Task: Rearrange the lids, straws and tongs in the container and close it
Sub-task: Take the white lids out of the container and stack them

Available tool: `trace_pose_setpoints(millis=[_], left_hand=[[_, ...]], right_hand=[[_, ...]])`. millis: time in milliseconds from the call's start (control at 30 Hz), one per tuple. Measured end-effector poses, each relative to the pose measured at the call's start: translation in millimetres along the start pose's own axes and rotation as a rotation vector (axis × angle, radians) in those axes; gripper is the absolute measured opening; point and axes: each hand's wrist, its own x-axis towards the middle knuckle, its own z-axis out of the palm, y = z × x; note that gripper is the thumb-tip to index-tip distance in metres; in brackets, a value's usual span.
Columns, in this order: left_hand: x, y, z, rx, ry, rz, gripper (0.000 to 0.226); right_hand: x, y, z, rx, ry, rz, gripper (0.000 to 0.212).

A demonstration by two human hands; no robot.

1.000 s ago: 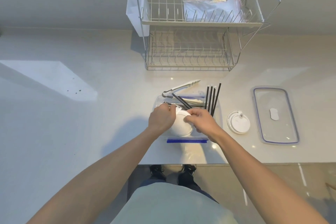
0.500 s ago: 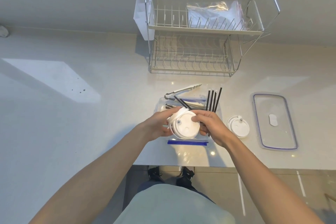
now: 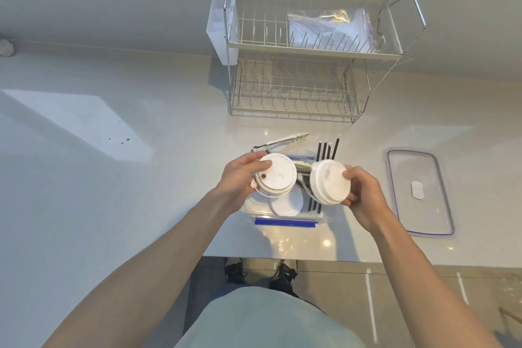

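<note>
Since half a second ago you have split the single stack of white cup lids into two and drawn your hands apart, one stack in each, and the loose lid that lay on the counter right of the container no longer shows. Your counter [image 3: 84, 178] runs pale and wide, with the two-tier wire dish rack [image 3: 305, 65] at the far side and a clear plastic bag [image 3: 327, 28] on its upper shelf. To the right, well apart from your hands, the clear container lid [image 3: 418, 192] with its blue seal lies flat. The open container [image 3: 282, 217] sits near the counter's near edge, right under your hands, its blue latch facing you. Your left hand [image 3: 240, 181] is closed around the left lid stack [image 3: 278, 175], thumb on top; your right hand [image 3: 364, 195] clasps the right lid stack [image 3: 330, 183] by its rim, tilted toward the left. Another lid [image 3: 288, 203] lies in the container below them. The tongs [image 3: 285, 140] rest across the container's far left corner, and the black straws [image 3: 327, 150] stick out over its far edge; how many lie inside is hard to tell.
</note>
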Motion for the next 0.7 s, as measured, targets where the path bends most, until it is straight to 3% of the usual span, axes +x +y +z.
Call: trace_pose_setpoints(millis=[100,300,433,600,700], left_hand=[[1.1,-0.3,9.2,0.196,-0.004,0.031,0.035],[5.2,2.6,35.1,0.231,-0.171,-0.050,0.035],[7.8,1.9,39.8,0.221,-0.286,-0.068,0.034],[6.0,0.6,41.1,0.344,-0.321,-0.054,0.025],[5.8,0.7,41.7,0.357,-0.323,-0.047,0.030]], right_hand=[[-4.4,-7.3,2.9,0.113,-0.101,-0.022,0.026],[-8.4,-9.3,31.4,-0.207,-0.332,-0.010,0.025],[-14.8,-12.1,36.3,-0.471,-0.242,-0.065,0.012],[-13.9,-9.6,33.1,-0.513,-0.143,-0.198,0.013],[-13.4,-8.5,34.1,-0.528,-0.127,-0.228,0.013]])
